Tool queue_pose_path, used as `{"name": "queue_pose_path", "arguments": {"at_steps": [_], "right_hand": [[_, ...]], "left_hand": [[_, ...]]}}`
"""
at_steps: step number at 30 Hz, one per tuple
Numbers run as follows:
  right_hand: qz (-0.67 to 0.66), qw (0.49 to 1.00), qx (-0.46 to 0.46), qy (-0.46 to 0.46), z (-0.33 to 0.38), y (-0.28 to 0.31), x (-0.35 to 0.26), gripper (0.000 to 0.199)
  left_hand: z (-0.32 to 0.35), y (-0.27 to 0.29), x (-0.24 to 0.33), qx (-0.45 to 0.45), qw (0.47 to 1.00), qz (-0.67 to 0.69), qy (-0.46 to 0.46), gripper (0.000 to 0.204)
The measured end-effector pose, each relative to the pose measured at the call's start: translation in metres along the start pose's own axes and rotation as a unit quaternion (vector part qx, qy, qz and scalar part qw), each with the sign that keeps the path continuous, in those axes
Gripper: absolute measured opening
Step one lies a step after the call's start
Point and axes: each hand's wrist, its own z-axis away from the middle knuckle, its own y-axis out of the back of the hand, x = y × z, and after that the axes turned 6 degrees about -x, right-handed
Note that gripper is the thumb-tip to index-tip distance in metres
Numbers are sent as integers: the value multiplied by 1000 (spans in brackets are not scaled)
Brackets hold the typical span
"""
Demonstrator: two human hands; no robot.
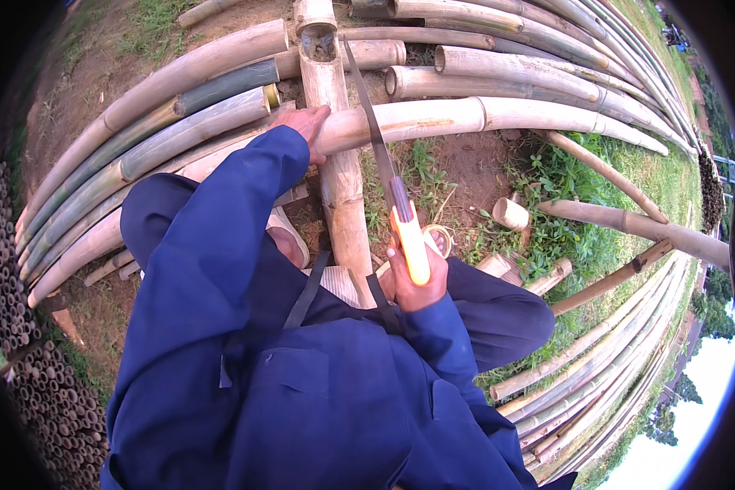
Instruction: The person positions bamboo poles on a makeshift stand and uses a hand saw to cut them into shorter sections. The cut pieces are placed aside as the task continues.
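A long pale bamboo pole lies crosswise over an upright-running bamboo beam. My left hand is wrapped around the pole just left of where it crosses the beam. In my right hand is a handsaw with an orange-yellow handle, its fingers closed around the grip. The saw's long narrow blade points away from me and crosses the pole a little right of the beam. Whether its teeth are in the bamboo I cannot tell. A notched hole shows near the beam's far end.
Several bamboo poles lie to the left, and more at the far right. A short cut piece rests on the ground. Propped poles stand at the right, above another long stack. Bundled bamboo ends fill the lower left.
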Motion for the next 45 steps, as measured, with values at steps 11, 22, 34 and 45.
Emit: {"name": "queue_pose_path", "arguments": {"at_steps": [11, 22, 34, 45], "right_hand": [[-16, 1000, -10, 0, -41, 1, 5, 12], [26, 999, -29, -8, 38, 12, 19, 20], [17, 1000, -16, -16, 77, 16, 19, 28], [62, 998, -27, 3, 114, 24, 36, 50]], "left_hand": [[-11, 6, 4, -26, 1000, 9, -11, 85], [-2, -15, 2, 24, 999, -33, -12, 85], [10, -20, 13, 49, 996, -71, -2, 85], [10, -25, 12, 71, 994, -73, -26, 80]]}}
